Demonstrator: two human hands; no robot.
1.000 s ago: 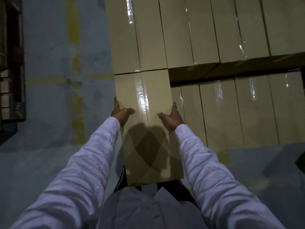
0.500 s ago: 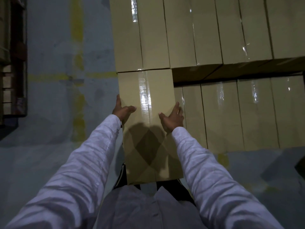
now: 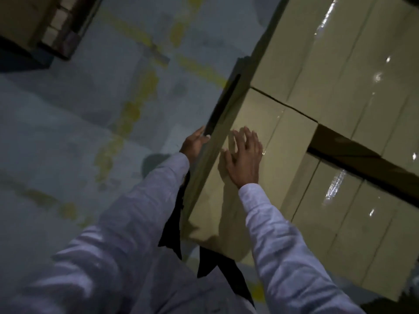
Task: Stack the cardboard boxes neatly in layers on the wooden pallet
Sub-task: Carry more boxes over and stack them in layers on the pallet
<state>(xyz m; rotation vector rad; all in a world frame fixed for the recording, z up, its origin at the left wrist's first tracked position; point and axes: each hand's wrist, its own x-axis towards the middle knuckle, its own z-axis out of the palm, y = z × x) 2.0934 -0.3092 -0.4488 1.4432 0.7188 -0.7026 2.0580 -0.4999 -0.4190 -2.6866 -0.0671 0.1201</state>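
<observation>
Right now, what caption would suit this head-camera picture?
Right hand spread over a cardboard box, left hand at its side, beside stacked boxes.

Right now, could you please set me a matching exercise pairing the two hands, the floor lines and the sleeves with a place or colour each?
Things:
1. left hand
2. right hand
3. floor lines
4. sleeves

Place or colour:
A. yellow
B. flat on top of the nearest box, fingers spread
C. white
D. against that box's left side

Pairs: 1-D, 2-B, 3-A, 4-C.
</observation>
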